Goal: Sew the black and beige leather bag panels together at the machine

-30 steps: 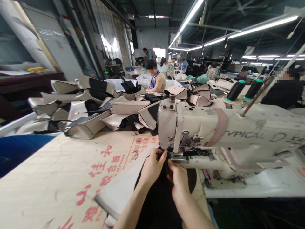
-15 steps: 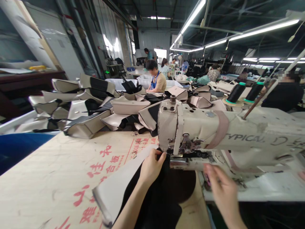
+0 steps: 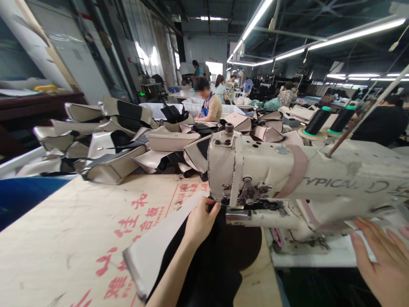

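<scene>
My left hand [image 3: 202, 219] is closed in a pinch on the top edge of a black and pale leather-like bag panel [image 3: 159, 238], close by the needle area of the sewing machine [image 3: 255, 166]. The panel hangs over the plywood board, its pale side to the left and a dark rounded flap to the right under the machine's arm. Out at the right, my right hand [image 3: 380, 256] is open with fingers spread, beside the machine's lower body, holding nothing that I can see. A pink lever-like part [image 3: 276, 238] sits under the arm.
Many sewn beige and black bag pieces [image 3: 172, 138] are heaped behind the plywood board [image 3: 64, 226], which bears red lettering. Black thread spools [image 3: 317, 121] stand behind the machine. A person in an apron [image 3: 209, 104] sits beyond the heap; another person [image 3: 380, 121] is at the right.
My right hand has moved right, away from the pink part under the machine's arm, and its fingers have spread. My left hand keeps its pinch on the bag panel.
</scene>
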`<state>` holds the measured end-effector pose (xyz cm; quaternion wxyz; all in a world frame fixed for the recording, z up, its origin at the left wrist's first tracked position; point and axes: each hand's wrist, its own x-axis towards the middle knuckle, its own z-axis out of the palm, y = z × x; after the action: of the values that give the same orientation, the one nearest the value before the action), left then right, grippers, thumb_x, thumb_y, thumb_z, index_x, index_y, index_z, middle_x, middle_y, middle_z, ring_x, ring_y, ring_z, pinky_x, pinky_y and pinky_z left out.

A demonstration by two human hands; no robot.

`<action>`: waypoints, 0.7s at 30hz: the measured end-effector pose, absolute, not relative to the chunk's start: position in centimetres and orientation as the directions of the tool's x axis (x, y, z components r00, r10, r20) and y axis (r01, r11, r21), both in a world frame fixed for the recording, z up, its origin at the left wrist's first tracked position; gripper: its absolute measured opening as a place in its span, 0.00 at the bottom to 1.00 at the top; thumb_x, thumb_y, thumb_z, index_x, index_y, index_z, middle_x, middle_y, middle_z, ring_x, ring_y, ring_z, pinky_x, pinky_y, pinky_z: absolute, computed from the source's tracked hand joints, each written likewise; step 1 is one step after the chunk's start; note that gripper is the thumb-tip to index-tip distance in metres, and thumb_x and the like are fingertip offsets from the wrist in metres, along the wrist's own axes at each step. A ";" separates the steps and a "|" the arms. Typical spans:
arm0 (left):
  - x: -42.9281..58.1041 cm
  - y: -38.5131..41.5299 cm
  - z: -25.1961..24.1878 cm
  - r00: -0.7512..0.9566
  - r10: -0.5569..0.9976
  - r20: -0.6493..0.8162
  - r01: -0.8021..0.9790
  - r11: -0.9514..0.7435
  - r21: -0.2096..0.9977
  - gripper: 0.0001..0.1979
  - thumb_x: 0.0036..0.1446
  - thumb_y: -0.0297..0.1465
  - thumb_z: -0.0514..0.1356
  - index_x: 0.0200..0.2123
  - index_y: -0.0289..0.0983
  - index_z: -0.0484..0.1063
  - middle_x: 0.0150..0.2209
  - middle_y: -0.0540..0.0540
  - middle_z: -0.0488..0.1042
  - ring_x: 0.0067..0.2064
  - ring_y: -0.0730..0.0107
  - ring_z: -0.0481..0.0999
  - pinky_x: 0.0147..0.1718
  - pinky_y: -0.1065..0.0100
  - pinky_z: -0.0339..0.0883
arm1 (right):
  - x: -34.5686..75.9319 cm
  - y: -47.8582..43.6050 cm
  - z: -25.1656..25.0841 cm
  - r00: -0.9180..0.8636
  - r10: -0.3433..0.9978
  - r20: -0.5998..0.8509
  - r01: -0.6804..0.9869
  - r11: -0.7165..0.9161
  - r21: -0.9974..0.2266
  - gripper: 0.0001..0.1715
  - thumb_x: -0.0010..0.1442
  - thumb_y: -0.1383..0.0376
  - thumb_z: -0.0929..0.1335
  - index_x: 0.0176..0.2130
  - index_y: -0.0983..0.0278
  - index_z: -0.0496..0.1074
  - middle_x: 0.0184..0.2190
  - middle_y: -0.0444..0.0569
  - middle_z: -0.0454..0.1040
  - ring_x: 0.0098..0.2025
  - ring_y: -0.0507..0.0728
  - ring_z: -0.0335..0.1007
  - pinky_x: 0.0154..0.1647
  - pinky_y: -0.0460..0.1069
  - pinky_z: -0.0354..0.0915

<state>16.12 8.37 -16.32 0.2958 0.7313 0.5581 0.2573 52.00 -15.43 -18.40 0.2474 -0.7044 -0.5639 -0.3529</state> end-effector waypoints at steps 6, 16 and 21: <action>16.2 8.1 -16.2 0.239 0.970 0.040 0.668 -0.195 0.718 0.13 0.55 0.42 0.52 0.36 0.40 0.64 0.23 0.54 0.69 0.26 0.70 0.69 0.25 0.73 0.54 | 51.0 -15.7 -22.1 0.139 0.577 0.805 0.954 -0.297 0.048 0.28 0.60 0.62 0.63 0.59 0.63 0.58 0.51 0.52 0.67 0.50 0.62 0.66 0.53 0.57 0.57; 16.4 7.0 -16.3 0.161 0.984 0.077 0.700 -0.169 0.694 0.15 0.54 0.45 0.51 0.32 0.39 0.63 0.19 0.56 0.62 0.23 0.71 0.67 0.24 0.72 0.53 | 51.9 -15.7 -18.9 0.165 0.550 0.819 0.960 -0.279 -0.005 0.23 0.61 0.61 0.61 0.55 0.61 0.64 0.48 0.50 0.70 0.48 0.62 0.67 0.55 0.59 0.54; 16.6 7.0 -16.1 0.133 0.989 0.070 0.716 -0.144 0.683 0.15 0.54 0.45 0.51 0.31 0.40 0.63 0.18 0.56 0.63 0.23 0.70 0.67 0.23 0.72 0.54 | 51.2 -15.3 -18.0 0.192 0.553 0.811 0.953 -0.304 -0.019 0.24 0.61 0.59 0.61 0.56 0.62 0.63 0.50 0.51 0.68 0.50 0.62 0.66 0.57 0.59 0.51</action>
<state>16.58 6.99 -16.14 0.2554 0.7079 0.6022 0.2665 51.23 -15.31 -18.03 0.2755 -0.7212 -0.5218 -0.3629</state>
